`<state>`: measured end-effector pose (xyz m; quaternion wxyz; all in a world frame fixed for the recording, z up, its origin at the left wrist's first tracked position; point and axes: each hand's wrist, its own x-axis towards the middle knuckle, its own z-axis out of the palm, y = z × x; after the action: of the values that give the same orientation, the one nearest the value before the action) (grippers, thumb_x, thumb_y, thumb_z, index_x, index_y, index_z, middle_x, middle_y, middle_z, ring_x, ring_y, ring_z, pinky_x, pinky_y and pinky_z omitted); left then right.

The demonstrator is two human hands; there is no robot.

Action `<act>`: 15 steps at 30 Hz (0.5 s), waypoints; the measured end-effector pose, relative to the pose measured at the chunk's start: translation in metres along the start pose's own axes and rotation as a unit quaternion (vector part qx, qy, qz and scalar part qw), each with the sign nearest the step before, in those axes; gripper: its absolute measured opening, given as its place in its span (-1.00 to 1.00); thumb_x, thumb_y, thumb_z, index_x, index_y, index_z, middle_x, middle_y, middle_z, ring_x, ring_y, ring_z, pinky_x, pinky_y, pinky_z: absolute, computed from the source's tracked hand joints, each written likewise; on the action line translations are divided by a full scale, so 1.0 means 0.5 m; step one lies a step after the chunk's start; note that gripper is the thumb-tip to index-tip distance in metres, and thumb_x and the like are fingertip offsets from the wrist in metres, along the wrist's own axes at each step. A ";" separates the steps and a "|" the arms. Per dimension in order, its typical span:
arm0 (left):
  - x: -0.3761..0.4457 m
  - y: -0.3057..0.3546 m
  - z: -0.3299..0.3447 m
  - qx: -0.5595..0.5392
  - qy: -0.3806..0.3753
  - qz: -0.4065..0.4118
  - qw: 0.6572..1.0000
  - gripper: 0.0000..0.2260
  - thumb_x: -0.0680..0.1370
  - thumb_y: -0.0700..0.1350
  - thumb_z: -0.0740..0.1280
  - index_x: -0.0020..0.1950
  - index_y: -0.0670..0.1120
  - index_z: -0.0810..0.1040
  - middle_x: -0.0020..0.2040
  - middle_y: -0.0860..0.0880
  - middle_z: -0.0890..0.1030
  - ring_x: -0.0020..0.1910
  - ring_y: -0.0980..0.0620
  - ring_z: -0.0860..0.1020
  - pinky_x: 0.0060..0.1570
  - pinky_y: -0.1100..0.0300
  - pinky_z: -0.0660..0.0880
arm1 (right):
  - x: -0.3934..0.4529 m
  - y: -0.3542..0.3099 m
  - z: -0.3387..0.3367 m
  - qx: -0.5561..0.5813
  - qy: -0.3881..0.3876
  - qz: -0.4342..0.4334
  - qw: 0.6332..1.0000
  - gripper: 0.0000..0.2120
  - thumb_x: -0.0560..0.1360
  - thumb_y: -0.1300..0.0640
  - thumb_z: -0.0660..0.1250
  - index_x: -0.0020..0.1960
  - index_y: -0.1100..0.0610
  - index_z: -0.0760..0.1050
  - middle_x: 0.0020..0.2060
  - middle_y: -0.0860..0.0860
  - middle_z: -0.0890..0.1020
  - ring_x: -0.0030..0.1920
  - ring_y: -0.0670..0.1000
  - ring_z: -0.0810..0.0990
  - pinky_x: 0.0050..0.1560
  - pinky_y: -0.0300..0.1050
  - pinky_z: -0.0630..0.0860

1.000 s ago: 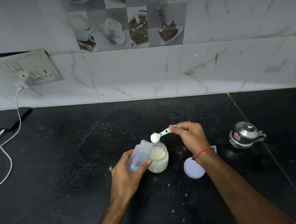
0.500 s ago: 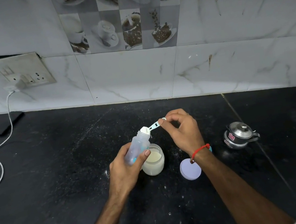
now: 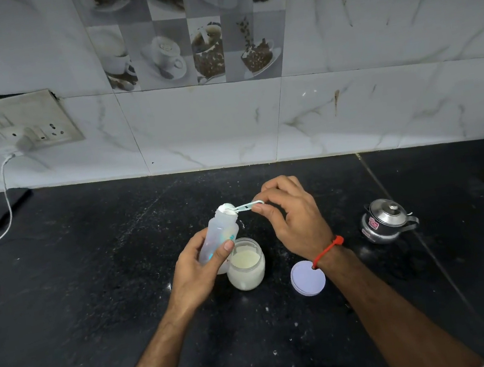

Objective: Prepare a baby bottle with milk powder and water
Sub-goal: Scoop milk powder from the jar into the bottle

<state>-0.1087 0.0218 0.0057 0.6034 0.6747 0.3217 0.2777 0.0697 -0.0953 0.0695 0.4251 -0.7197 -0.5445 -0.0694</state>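
Left hand [image 3: 196,272] grips a tilted bottle [image 3: 219,237]; right hand [image 3: 295,222] pinches a scoop [image 3: 239,208] at its mouth, above the jar [image 3: 245,264].

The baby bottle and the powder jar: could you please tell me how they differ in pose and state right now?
The baby bottle is held off the counter and tilted by the left hand; the powder jar stands upright on the black counter. The baby bottle is tall and narrow, the powder jar short and wide. The scoop, pinched by the right hand, sits at the baby bottle's mouth, not over the powder jar. Both are open and translucent.
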 end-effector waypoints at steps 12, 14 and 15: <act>0.013 0.013 -0.003 -0.091 -0.072 -0.006 0.993 -0.63 0.52 -0.04 0.46 0.33 -0.01 0.57 0.18 0.02 0.73 0.15 0.07 0.69 0.04 0.26 0.60 | -0.019 0.003 -0.003 -0.055 0.041 -0.101 0.992 -0.82 0.55 0.36 0.38 0.09 0.25 0.70 -0.12 0.09 0.61 -0.06 0.08 0.54 -0.04 -0.04 0.56; 0.016 0.009 -0.003 -0.099 -0.080 -0.005 0.992 -0.61 0.54 -0.04 0.49 0.35 -0.01 0.57 0.21 0.00 0.72 0.19 0.06 0.68 0.08 0.24 0.60 | -0.022 0.004 -0.007 -0.056 0.043 -0.107 0.992 -0.80 0.53 0.39 0.40 0.11 0.26 0.70 -0.13 0.10 0.62 -0.07 0.09 0.53 -0.05 -0.08 0.56; 0.017 0.007 -0.003 -0.104 -0.081 -0.004 0.991 -0.57 0.52 0.00 0.52 0.37 -0.02 0.56 0.23 -0.01 0.71 0.20 0.06 0.68 0.09 0.23 0.60 | -0.023 0.005 -0.009 -0.059 0.042 -0.109 0.991 -0.79 0.52 0.40 0.41 0.11 0.26 0.70 -0.13 0.11 0.62 -0.07 0.09 0.53 -0.05 -0.08 0.56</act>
<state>-0.1041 0.0292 0.0094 0.6955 0.6271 0.2444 0.2517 0.0690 -0.1069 0.0648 0.3947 -0.6763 -0.5962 -0.1773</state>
